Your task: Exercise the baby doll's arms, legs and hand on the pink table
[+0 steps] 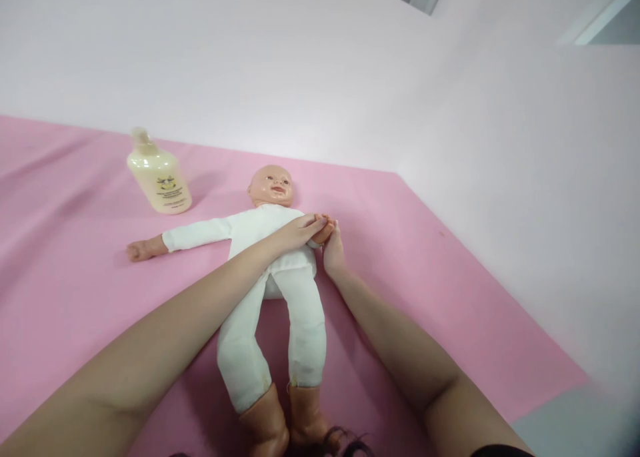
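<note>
I look down over a pink sheet (pixel 75 243) that covers the whole surface up to a pale wall. A baby doll (pixel 273 257) in a white bodysuit lies on its back in the middle of the sheet, head away from me, brown feet toward me, with one arm flung out flat to my left. Both my bare forearms reach in over the doll's legs and meet at its other arm, beside the chest. My left hand (pixel 300 231) lies across the doll's chest, its fingers pressed together and laid over the small doll hand (pixel 326 229). My right hand (pixel 333 251) comes up from below, its fingers closed about the doll's wrist. I judge the step in hand is working that arm; the next move calls for a gentle, steady grip. A cream lotion bottle (pixel 159 173) stands well apart, near the doll's outflung arm.
</note>
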### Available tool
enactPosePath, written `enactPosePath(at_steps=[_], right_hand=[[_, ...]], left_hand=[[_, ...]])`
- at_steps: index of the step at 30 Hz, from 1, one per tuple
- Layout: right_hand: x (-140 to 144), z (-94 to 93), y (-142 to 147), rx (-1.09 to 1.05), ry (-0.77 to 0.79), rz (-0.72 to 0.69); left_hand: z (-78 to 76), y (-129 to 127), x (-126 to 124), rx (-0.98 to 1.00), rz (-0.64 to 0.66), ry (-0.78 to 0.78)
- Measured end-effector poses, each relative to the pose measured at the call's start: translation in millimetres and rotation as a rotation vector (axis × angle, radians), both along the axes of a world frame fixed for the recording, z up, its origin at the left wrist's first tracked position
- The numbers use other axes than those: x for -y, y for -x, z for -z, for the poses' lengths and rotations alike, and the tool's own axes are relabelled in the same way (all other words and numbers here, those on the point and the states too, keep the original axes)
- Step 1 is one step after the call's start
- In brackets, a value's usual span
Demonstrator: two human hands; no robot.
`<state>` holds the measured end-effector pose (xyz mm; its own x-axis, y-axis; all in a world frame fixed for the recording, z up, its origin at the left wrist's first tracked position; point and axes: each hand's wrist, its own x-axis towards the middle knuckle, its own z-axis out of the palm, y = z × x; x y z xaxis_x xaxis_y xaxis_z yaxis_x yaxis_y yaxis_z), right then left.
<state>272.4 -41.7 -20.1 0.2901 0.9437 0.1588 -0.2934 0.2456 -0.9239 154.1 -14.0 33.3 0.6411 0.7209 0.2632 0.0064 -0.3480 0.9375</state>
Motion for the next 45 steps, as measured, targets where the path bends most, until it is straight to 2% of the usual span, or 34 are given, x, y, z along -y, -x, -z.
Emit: enactPosePath(at_steps=[18, 31, 41, 45], right_hand=[[0.0, 0.5, -0.9, -0.016, 0.021, 0.010], [2.6, -2.3, -0.1, 0.022, 0.028, 0.025], [2.5, -2.8, 0.9, -0.003, -0.006, 0.011], [2.9, -5.3, 2.1, -0.059, -0.029, -0.050]], left_hand=[[-0.5, 0.0, 0.3, 0.003, -0.004, 0.011], [4.1, 0.2, -5.1, 0.019, 0.091, -0.001], [0.5, -0.3, -0.5, 0.007, 0.015, 0.003], [-2.1, 0.3, 0.9, -0.006, -0.001, 0.005]])
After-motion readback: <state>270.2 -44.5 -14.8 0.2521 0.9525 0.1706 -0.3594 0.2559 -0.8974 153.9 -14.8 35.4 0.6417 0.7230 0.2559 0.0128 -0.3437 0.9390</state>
